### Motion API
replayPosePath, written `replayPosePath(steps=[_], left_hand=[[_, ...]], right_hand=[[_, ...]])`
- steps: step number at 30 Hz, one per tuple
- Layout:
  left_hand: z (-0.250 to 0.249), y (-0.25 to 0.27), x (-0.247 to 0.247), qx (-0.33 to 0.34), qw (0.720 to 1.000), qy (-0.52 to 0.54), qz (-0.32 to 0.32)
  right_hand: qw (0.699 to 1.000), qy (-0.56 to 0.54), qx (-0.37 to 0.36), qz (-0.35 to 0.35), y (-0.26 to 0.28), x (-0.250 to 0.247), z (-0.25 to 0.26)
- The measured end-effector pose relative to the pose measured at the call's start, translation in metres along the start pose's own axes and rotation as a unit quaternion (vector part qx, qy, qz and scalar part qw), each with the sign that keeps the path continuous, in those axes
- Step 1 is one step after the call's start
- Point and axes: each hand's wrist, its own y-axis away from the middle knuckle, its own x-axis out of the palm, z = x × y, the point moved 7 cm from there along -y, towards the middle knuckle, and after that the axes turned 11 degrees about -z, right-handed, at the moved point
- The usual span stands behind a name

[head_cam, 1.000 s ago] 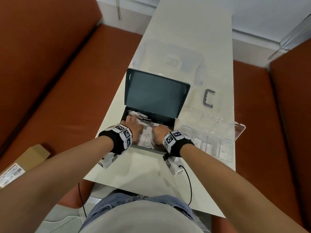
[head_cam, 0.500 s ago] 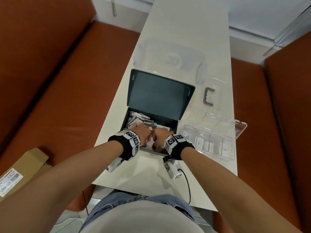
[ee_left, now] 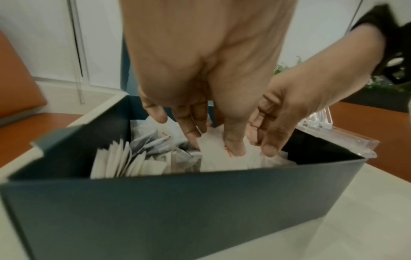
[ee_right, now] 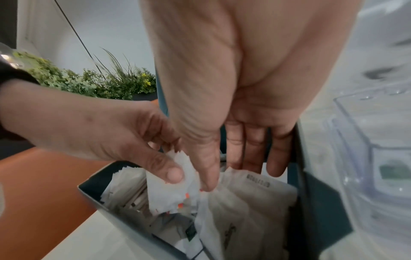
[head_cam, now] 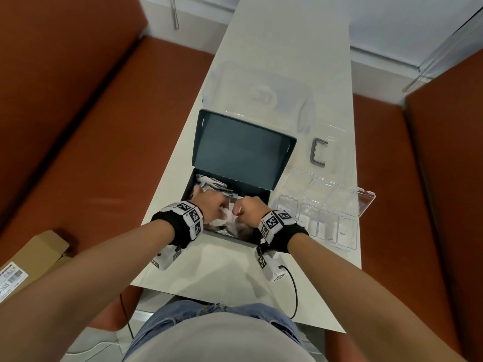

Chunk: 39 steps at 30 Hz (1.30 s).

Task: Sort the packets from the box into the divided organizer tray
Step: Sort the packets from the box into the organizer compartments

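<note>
A dark teal box (head_cam: 192, 190) stands open on the white table, its lid (head_cam: 240, 150) propped up behind. White and beige packets (ee_left: 124, 158) fill it. Both hands are inside. My left hand (head_cam: 213, 206) pinches a white packet with orange print (ee_right: 175, 191) between thumb and fingers. Close beside it, my right hand (head_cam: 247, 209) has its thumb in front of a bundle of beige packets (ee_right: 249, 197) and its fingers behind. The clear divided organizer tray (head_cam: 326, 226) lies just right of the box, with packets in its near compartments.
A grey C-shaped handle (head_cam: 318, 152) and a clear plastic container (head_cam: 261, 97) lie further back on the table. Orange benches flank the narrow table; a cardboard box (head_cam: 31, 257) sits on the left one. A cable (head_cam: 294, 288) hangs off the table's near edge.
Both hands have drawn together over the middle of the box. Their fingers, earlier spread on the packets, now curl round packets.
</note>
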Motion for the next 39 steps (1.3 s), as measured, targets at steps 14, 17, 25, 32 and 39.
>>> replayPosePath(steps=[14, 17, 25, 32, 39], left_hand=[[0.006, 0.017, -0.050, -0.077, 0.962, 0.219, -0.143], [0.002, 0.022, -0.071, -0.073, 0.941, 0.266, -0.196], [-0.026, 0.020, -0.106, -0.048, 0.841, 0.497, -0.209], [-0.050, 0.016, -0.096, -0.131, 0.742, 0.640, -0.153], [-0.086, 0.021, -0.085, -0.133, 0.596, 0.792, 0.004]], right_hand=[[0.984, -0.133, -0.046, -0.105, 0.038, -0.066, -0.010], [0.971, -0.191, -0.037, -0.141, 0.046, -0.084, -0.018], [0.912, -0.360, -0.071, -0.182, 0.067, -0.117, -0.002], [0.833, -0.520, -0.029, -0.187, 0.077, -0.125, -0.004], [0.785, -0.587, 0.018, -0.199, 0.081, -0.128, -0.019]])
